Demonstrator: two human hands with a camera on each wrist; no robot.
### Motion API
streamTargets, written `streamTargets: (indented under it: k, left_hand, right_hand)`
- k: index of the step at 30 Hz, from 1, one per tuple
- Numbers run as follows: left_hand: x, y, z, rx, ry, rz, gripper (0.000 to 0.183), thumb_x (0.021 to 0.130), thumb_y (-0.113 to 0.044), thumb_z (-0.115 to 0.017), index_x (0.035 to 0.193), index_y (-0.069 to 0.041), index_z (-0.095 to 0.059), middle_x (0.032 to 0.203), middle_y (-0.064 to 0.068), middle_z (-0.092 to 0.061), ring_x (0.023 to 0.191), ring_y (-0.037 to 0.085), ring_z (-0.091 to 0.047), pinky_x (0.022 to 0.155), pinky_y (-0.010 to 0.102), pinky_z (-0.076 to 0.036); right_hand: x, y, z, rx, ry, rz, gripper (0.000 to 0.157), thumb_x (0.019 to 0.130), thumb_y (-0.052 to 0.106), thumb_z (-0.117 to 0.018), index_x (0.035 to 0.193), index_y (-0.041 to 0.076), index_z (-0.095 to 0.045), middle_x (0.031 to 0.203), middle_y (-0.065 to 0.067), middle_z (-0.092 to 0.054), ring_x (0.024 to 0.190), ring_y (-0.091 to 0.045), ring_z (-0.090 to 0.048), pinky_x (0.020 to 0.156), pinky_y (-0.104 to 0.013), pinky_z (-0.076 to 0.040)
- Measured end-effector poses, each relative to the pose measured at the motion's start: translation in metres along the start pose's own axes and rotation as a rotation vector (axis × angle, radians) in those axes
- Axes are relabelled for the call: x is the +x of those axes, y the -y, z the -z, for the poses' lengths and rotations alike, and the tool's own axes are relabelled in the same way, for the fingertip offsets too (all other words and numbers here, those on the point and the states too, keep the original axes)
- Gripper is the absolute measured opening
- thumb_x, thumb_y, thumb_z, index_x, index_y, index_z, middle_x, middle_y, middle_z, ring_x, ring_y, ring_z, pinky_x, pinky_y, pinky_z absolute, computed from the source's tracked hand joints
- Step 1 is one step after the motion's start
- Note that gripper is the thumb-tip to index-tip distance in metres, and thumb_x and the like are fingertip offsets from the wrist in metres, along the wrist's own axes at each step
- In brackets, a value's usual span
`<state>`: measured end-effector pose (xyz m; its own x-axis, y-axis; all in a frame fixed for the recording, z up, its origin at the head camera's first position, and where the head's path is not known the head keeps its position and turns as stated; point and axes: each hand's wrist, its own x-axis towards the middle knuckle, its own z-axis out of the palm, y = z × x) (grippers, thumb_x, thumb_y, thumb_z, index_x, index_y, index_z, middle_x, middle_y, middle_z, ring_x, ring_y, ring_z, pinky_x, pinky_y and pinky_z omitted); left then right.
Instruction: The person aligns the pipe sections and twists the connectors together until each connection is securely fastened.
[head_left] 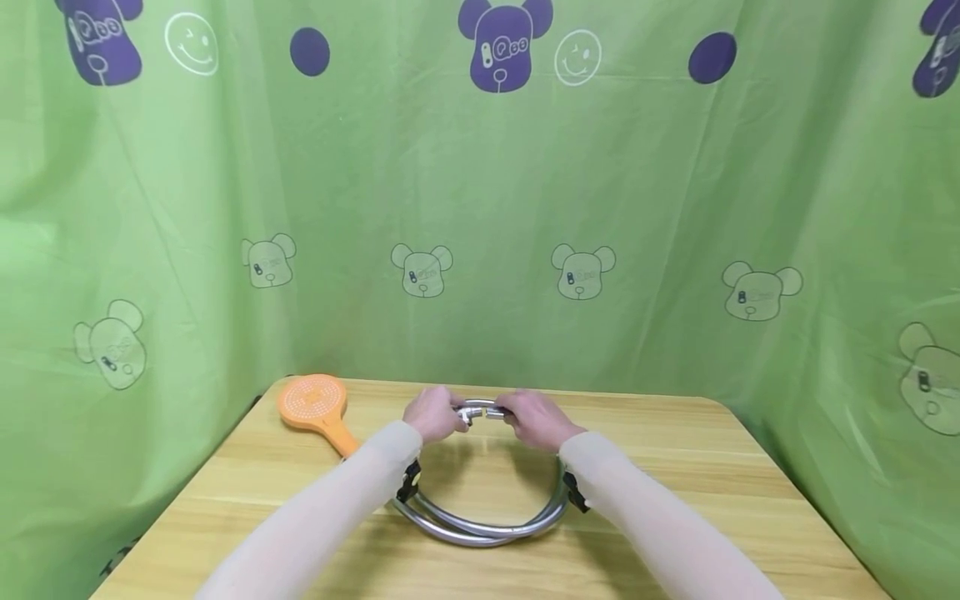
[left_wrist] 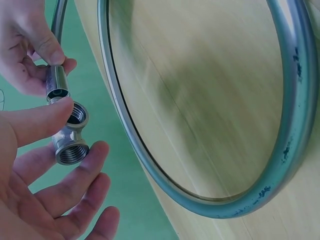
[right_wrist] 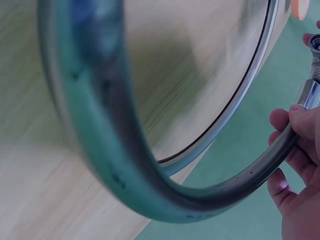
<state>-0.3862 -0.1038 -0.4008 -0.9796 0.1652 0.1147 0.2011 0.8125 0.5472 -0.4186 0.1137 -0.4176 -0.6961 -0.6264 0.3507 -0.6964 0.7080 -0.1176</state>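
My left hand (head_left: 435, 414) pinches a metal tee fitting (left_wrist: 71, 145) between thumb and fingers; two of its threaded openings face the left wrist camera. Facing it, my right hand (head_left: 536, 419) grips the silver end connector (right_wrist: 308, 94) of a shower hose. The fitting's threaded end lines up with that connector, close against it; whether the threads are engaged I cannot tell. The grey shower hose (head_left: 480, 533) hangs in a coiled loop below both hands, toward me. Left of the left hand lies an orange shower head (head_left: 311, 398), its handle end partly hidden by the sleeve.
A wooden table (head_left: 675, 500) lies beneath, its far edge just beyond the hands. Green curtain (head_left: 495, 183) with bear prints closes off the back and both sides. A dark wrist strap (head_left: 408, 482) sits on the left arm near the hose.
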Motion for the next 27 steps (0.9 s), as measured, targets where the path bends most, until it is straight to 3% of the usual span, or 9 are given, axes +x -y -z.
streamTargets:
  k: [7,27]
  left_hand:
    - [0.0027,0.0007,-0.0035,0.043,0.001,-0.024,0.020,0.076,-0.019,-0.084,0.094,-0.021,-0.079,0.075,-0.007,-0.066,0.067,0.015,-0.054,0.062,0.032,-0.043]
    - [0.0016,-0.0022,-0.0069,0.112,-0.002,-0.023,0.035,0.073,-0.026,-0.087,0.108,-0.024,-0.079,0.099,-0.002,-0.076,0.078,0.015,-0.059,0.074,0.036,-0.049]
  right_hand:
    - [-0.0002,0.0011,-0.0010,-0.010,-0.002,0.025,0.017,0.091,0.003,-0.068,0.104,0.014,-0.072,0.088,0.001,-0.071,0.078,-0.014,-0.062,0.073,-0.033,-0.055]
    - [-0.0037,0.0023,-0.0023,-0.014,0.011,0.047,0.016,0.090,0.003,-0.068,0.101,0.013,-0.073,0.085,0.003,-0.069,0.076,-0.013,-0.060,0.071,-0.032,-0.054]
